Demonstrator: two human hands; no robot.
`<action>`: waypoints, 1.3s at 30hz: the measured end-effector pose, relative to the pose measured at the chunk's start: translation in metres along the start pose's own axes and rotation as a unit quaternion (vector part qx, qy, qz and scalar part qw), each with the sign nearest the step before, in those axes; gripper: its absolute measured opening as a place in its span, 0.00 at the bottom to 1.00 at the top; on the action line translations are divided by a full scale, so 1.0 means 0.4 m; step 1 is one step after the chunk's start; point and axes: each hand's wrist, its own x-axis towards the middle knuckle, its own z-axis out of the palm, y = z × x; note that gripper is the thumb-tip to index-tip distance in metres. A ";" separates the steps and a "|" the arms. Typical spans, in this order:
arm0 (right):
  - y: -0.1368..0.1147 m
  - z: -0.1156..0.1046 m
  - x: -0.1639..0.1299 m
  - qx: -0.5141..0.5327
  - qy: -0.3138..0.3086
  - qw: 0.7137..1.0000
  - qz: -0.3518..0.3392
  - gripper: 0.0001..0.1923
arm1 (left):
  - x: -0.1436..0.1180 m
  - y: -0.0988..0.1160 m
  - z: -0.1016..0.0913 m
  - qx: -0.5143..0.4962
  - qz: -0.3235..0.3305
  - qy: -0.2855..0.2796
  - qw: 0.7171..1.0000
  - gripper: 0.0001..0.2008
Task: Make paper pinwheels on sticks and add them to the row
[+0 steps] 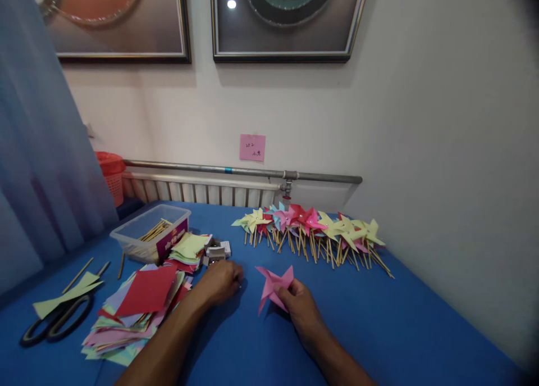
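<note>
At the lower centre of the frame, the right hand (302, 306) pinches a folded pink paper pinwheel (270, 285) with no stick visible on it; the left hand (219, 282) is curled, and I cannot tell whether it grips anything. Stick-mounted pinwheels (301, 220) lie seemingly finished right of centre, while paper squares (147, 290) and wooden sticks (156, 230) at left remain unassembled.

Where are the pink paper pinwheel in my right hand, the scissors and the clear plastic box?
Pink paper pinwheel (269, 285), head view: on the folded paper near its middle.
Scissors (58, 314), head view: on the dark handles.
Clear plastic box (142, 253), head view: on the near wall, below the rim.
</note>
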 end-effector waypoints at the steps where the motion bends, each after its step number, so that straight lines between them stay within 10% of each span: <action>1: -0.002 0.000 -0.002 0.005 -0.003 1.000 0.000 0.20 | 0.000 0.000 -0.001 0.005 -0.003 -0.002 1.000 0.11; 39: 0.011 -0.004 0.006 0.014 -0.004 1.000 0.001 0.19 | -0.005 -0.016 0.003 0.014 0.050 -0.008 0.999 0.16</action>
